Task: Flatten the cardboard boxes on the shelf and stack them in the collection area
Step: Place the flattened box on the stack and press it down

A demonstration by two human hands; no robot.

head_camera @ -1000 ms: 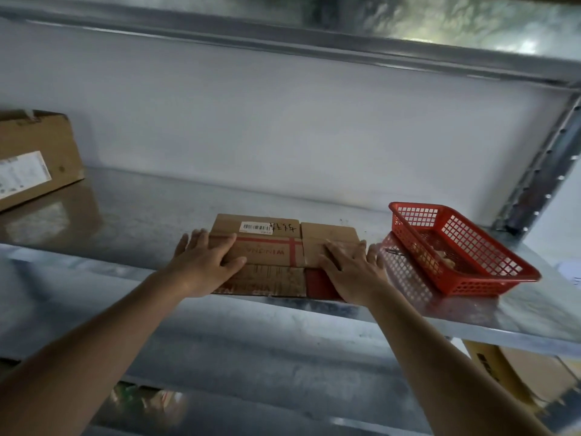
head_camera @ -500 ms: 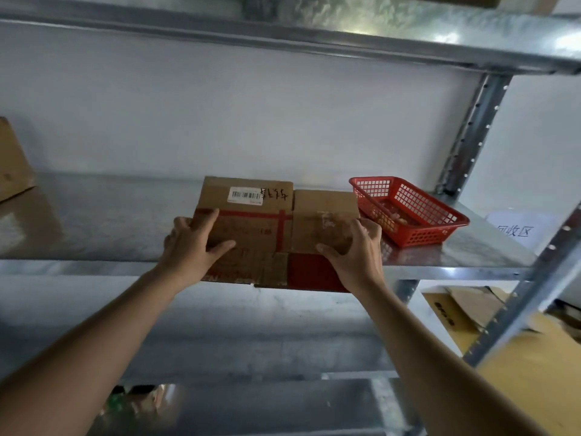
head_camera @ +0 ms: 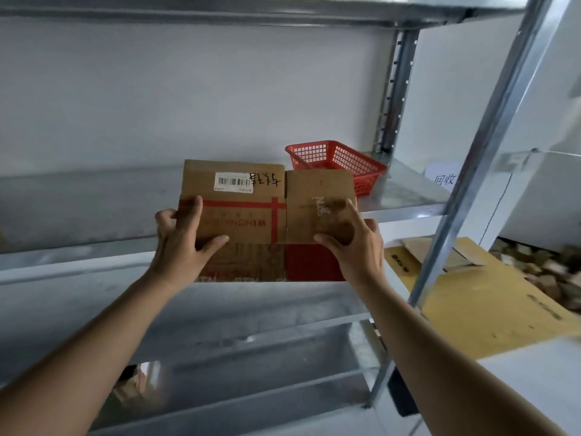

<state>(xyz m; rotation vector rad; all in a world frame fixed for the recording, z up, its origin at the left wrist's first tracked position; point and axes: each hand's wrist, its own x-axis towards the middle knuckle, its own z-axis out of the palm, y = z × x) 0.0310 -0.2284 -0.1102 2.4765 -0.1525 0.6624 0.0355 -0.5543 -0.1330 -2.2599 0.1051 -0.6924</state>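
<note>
A flattened brown cardboard box (head_camera: 251,212) with red tape lines, a barcode label and a red lower corner is held up off the metal shelf (head_camera: 78,196), tilted toward me. My left hand (head_camera: 184,243) grips its left edge, thumb on the front face and fingers behind. My right hand (head_camera: 352,243) grips the right side the same way, fingers spread over the front. Beyond the shelf post at the right, large flattened yellow-brown cardboard sheets (head_camera: 490,297) lie stacked low down.
A red plastic basket (head_camera: 342,162) stands on the shelf's right end behind the box. Upright steel posts (head_camera: 465,171) frame the shelf's right side. A paper sign (head_camera: 443,177) hangs on the white wall at right. Lower shelves run beneath my arms.
The flattened box lay on the shelf under my palms; both hands have gripped its sides and lifted it off the shelf toward me. My view has swung right, showing the cardboard stack.
</note>
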